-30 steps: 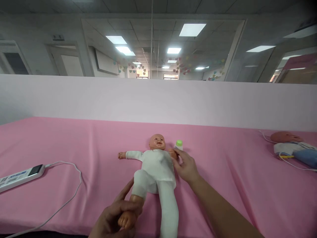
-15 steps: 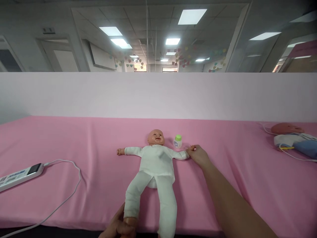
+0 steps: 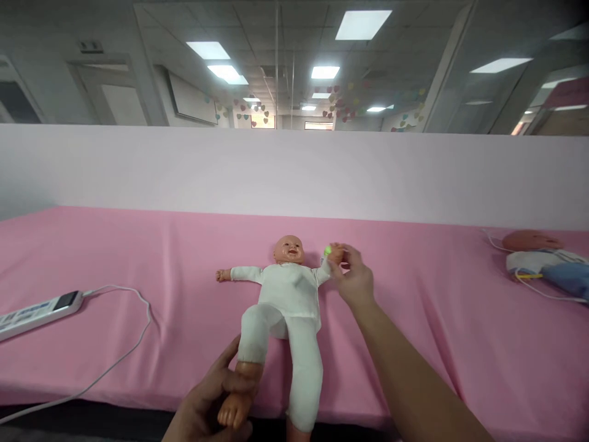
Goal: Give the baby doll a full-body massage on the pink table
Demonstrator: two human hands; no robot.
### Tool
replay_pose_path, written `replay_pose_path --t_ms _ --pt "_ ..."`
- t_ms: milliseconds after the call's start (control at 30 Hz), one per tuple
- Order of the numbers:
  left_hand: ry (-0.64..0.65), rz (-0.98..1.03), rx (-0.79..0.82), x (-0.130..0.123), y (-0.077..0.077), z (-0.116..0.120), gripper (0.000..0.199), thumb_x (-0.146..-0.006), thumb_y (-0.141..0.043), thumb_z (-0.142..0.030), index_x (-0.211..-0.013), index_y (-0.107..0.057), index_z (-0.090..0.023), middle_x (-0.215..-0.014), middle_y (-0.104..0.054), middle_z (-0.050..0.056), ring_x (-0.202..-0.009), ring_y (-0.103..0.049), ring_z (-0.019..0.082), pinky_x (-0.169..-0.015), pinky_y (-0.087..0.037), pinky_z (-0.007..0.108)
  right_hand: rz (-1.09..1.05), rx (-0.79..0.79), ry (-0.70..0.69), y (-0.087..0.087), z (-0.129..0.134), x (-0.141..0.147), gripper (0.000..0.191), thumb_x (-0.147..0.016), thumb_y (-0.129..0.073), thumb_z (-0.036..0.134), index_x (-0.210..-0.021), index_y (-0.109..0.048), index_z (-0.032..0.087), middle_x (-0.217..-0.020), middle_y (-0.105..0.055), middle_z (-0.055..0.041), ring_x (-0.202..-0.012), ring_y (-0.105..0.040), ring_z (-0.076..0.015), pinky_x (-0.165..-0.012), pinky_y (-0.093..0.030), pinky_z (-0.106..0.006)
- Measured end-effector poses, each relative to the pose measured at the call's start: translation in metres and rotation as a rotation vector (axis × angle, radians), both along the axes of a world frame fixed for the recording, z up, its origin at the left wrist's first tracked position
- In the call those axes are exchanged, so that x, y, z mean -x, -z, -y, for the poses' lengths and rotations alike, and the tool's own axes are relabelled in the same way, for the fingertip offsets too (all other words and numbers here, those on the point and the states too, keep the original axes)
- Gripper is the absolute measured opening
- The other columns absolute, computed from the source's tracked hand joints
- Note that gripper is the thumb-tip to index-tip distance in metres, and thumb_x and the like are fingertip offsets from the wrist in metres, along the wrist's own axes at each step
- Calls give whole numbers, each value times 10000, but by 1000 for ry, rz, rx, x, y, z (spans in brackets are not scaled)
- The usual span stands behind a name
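"Compared with half a second ago, one arm of the doll (image 3: 289, 294) is lifting off its outstretched line and bending up beside the head, and the opposite leg is folding further at the knee."

"Where is it lying?"

"It's lying on its back on the pink-covered table (image 3: 414, 276), head pointing to the far edge, feet reaching the near edge."

"And how are the hands gripping?"

"I'm curling the left hand (image 3: 207, 399) round the ankle, nearly closed. The right hand (image 3: 359, 283) is closing lightly on the doll's raised hand; some fingers are hiding behind it, so I'm not judging the pressure."

"What are you minding?"

"Doing this well is, I'm thinking, calling for a soft, even pace: I'm supporting the ankle rather than tugging, and keeping the trunk flat. I'm also watching the green-capped bottle (image 3: 327, 250), which the doll's raised hand is partly covering; whether they're touching, I can't tell. The power strip (image 3: 39, 315) is lying toward the left end, its cord trailing over the near edge, well apart from the left hand."
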State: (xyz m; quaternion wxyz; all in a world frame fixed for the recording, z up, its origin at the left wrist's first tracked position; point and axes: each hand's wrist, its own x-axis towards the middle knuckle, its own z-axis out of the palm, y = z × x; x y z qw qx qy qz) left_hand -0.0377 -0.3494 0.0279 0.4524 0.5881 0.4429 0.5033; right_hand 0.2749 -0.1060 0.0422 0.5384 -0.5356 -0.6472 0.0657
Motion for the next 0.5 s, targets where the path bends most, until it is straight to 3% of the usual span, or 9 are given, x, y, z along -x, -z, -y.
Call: replay_pose_path --t_ms 100,167,233,333,433,500 --pt "37 -37 -24 -17 -12 -17 257 -820 -807 -278 -1074 -779 -266 -1675 -397 110 -1550 -340 408 -1207 -326 610 335 -65 -182 1 9 29 369 -965 -625 367 -1312 -680 256 -1112 -774 -66 -1006 -683 -269 -890 -553 -408" --pt "51 -64 -25 -26 -21 -31 283 -823 -790 -254 -1105 -771 -266 -1595 -498 124 -1577 -281 390 -1227 -288 617 477 -92 -307 4 15 43 324 -953 -647 260 -1269 -712 242 -1095 -784 -64 -1052 -662 -268 -952 -528 -408" --pt "71 -69 -60 -32 -30 -46 296 -805 -797 -248 -1099 -768 -256 -1412 -641 133 -1522 -378 375 -1249 -243 616 572 -105 -407 5 20 53 308 -962 -631 185 -1244 -728 259 -1148 -789 -47 -1092 -643 -258 -1006 -497 -408" --pt "102 14 -102 -36 -38 -69 272 -785 -810 -242 -1054 -769 -239 -1097 -705 79 -1154 -643 283 -1212 -330 572 652 -89 -458 5 26 60 341 -970 -598 124 -1234 -740 287 -1179 -794 -24 -1118 -626 -253 -1033 -469 -415" --pt "122 140 -31 -36 -42 -86 278 -748 -838 -218 -1022 -789 -218 -935 -619 27 -877 -590 181 -999 -508 452 647 -56 -463 5 28 61 389 -943 -594 78 -1240 -742 282 -1167 -799 -21 -1112 -632 -246 -1039 -467 -408" --pt "126 230 47 -36 -42 -91 318 -715 -864 -208 -1027 -800 -209 -881 -570 9 -813 -540 156 -852 -529 378 599 -36 -453 8 25 59 404 -927 -604 80 -1249 -741 281 -1194 -790 -21 -1108 -641 -245 -1034 -479 -407"
